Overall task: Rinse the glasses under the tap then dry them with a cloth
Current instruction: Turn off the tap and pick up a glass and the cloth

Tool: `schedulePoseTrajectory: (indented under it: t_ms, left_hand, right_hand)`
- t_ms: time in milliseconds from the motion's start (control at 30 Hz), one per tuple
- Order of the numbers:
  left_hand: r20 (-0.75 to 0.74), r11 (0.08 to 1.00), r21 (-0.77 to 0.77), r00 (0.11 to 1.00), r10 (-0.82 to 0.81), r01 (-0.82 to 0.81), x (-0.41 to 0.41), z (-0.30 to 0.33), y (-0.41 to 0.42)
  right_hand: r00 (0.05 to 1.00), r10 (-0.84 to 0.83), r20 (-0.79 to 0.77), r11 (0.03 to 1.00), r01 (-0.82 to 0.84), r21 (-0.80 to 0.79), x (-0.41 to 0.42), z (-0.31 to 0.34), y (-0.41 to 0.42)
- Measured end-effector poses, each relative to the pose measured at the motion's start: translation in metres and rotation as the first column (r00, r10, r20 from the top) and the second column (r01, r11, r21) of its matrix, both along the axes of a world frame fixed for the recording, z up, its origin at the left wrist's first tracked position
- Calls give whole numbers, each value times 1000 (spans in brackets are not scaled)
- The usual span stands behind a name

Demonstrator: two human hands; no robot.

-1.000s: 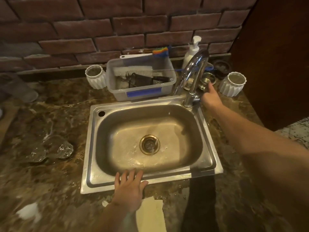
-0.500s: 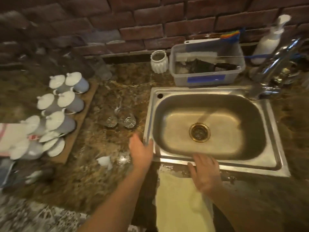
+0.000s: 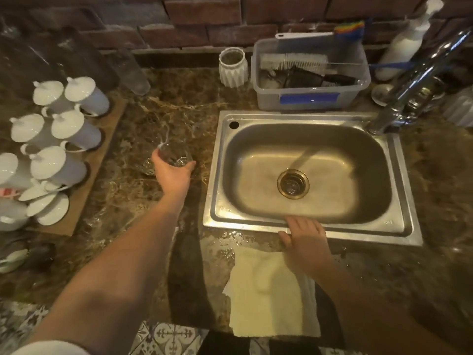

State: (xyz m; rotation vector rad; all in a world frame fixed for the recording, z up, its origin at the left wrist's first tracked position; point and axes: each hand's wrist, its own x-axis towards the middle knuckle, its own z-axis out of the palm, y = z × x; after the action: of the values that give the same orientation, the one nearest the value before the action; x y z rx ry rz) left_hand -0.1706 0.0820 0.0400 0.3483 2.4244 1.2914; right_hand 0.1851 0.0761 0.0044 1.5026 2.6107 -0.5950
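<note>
Head view: glass [image 3: 172,157], clear, on the marble desk [image 3: 158,116] left of the sink [image 3: 258,226], within the left hand [image 3: 172,172]; the fingers [image 3: 189,167] curl round its near side, thumb at the left, closed on it; whether it is lifted off the desk cannot be told; it appears tilted, its patterned base toward the camera, its long axis running away toward the wall, though blur leaves this uncertain; second glass [image 3: 148,167] just beside it on the left, partly hidden by the thumb.

Right hand [image 3: 304,242]: palm down, fingers spread loosely, tips on the near rim of the sink, heel over the cloth [image 3: 268,298]; it grips nothing.

Cloth: pale yellow, flat on the wet desk edge, hanging over the front.

Tap [image 3: 414,80]: chrome, at the sink's far right corner; a stream of water falls toward the drain [image 3: 293,184].

Also: clear plastic tub [image 3: 309,96] with brushes behind the sink; white ribbed pot [image 3: 233,70] beside it; soap bottle [image 3: 404,42]; white lidded cups [image 3: 58,142] on a wooden board [image 3: 102,149] at far left.
</note>
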Motion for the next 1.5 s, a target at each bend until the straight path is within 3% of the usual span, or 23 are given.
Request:
schedulePoseTrajectory:
  t_ms: [100, 267, 400, 567, 733, 800, 1000, 1167, 1267, 1400, 1500]
  left_hand:
    - [-75, 1000, -5, 997, -20, 20, 9, 14, -4]
    - [-115, 984, 121, 987, -115, 129, 48, 62, -51]
    - [-117, 956, 91, 956, -269, 280, 105, 94, -123]
    - [24, 886, 109, 890, -455, 450, 156, 96, -197]
    - [187, 879, 155, 860, -475, 452, 175, 91, -230]
    - [208, 898, 119, 874, -439, 423, 179, 90, -236]
    - [213, 914, 23, 892, -400, 404, 179, 93, -241]
    - [192, 897, 0, 880, -435, 443, 175, 92, -243]
    - [201, 895, 7, 876, -438, 446, 177, 95, -244]
    - [203, 889, 9, 870, -450, 458, 175, 95, -247]
    - [202, 870, -12, 854, -480, 492, 173, 90, -248]
  right_hand:
    - [1000, 7, -10, 1000, -7, -19, -2, 3, -2]
    - [1000, -7, 27, 988, 11, -153, -2, 12, 3]
    - [997, 67, 41, 995, -64, -79, -1, 24, -5]
    - [948, 315, -40, 945, -318, -82, 18, 47, -70]
    - [834, 547, 78, 837, -542, -74, 42, 15, -144]
    - [835, 531, 148, 847, -528, -63, 40, 6, -150]
    - [885, 438, 156, 898, -437, -42, 18, 10, -160]
    - [837, 538, -99, 843, -534, 67, 3, 15, -181]
    - [925, 276, -261, 961, -275, 39, 9, 15, -165]
    - [999, 35, 31, 999, -36, 12, 10, 36, -111]
    - [995, 97, 6, 995, -97, 6, 0, 46, -111]
